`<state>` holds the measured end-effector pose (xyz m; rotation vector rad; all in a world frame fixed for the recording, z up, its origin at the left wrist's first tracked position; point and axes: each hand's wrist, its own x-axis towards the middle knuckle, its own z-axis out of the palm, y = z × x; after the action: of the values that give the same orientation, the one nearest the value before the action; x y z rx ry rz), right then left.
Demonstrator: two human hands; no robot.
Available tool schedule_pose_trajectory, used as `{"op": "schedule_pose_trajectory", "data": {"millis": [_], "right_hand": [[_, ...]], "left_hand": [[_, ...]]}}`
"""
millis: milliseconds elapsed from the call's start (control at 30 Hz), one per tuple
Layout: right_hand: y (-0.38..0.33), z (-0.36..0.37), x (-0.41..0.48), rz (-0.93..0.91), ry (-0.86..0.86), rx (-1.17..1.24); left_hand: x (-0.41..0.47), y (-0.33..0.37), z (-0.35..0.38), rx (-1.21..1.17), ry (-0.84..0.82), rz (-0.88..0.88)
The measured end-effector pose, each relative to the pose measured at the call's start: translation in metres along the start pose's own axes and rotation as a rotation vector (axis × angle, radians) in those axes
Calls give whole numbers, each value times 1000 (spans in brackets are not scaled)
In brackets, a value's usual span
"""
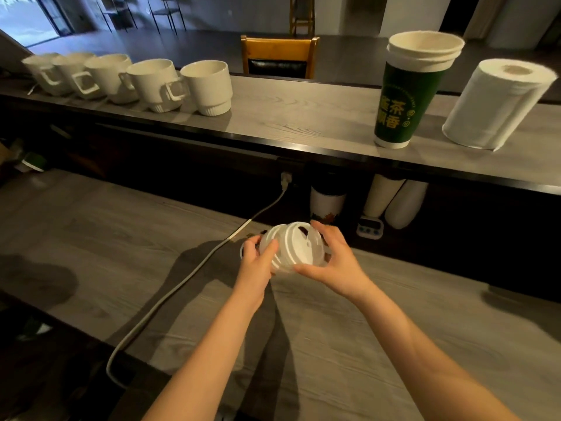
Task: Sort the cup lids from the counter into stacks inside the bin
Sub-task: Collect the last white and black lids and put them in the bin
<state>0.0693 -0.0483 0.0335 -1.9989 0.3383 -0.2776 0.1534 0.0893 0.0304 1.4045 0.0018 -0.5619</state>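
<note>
the cup lids (299,247) are held as a loose, tilted bunch just above the lower table (121,238). the left grip (257,260) curls round their left edge; the right grip (337,258) curls round the right edge, thumb under the rim. this opposing hold probably squares the rims for nesting. no bin is in view
</note>
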Motion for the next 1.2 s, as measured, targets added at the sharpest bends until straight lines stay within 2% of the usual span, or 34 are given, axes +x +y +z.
{"op": "schedule_pose_trajectory", "data": {"millis": [100, 233, 567, 633, 767, 833, 967, 1033, 1100, 1200], "right_hand": [[-5, -3, -9, -82, -17, -62], [-7, -4, -19, -183, -69, -133], [-10, -13, -39, -244, -96, -249], [-8, -17, -44, -212, -103, -175], [-9, -24, -53, 50, -130, 250], [-9, -25, -51, 96, -116, 285], [-7, -24, -43, 164, -78, 261], [-3, -23, -39, 200, -14, 226], [0, -24, -33, 247, 61, 251], [6, -25, -25, 326, 145, 350]], "left_hand": [[-17, 0, 4, -53, -75, 5], [-31, -1, 2, 21, -143, 41], [-48, -1, -6, 107, -298, 82], [-48, -2, -6, 124, -325, 100], [-50, -4, -4, 89, -394, 102], [-50, -6, 0, 74, -399, 92], [-40, -12, 3, 113, -382, 51], [-31, -18, 0, 155, -323, 30], [-14, -24, -5, 192, -200, -23], [22, -36, -20, 372, 69, -89]]}}
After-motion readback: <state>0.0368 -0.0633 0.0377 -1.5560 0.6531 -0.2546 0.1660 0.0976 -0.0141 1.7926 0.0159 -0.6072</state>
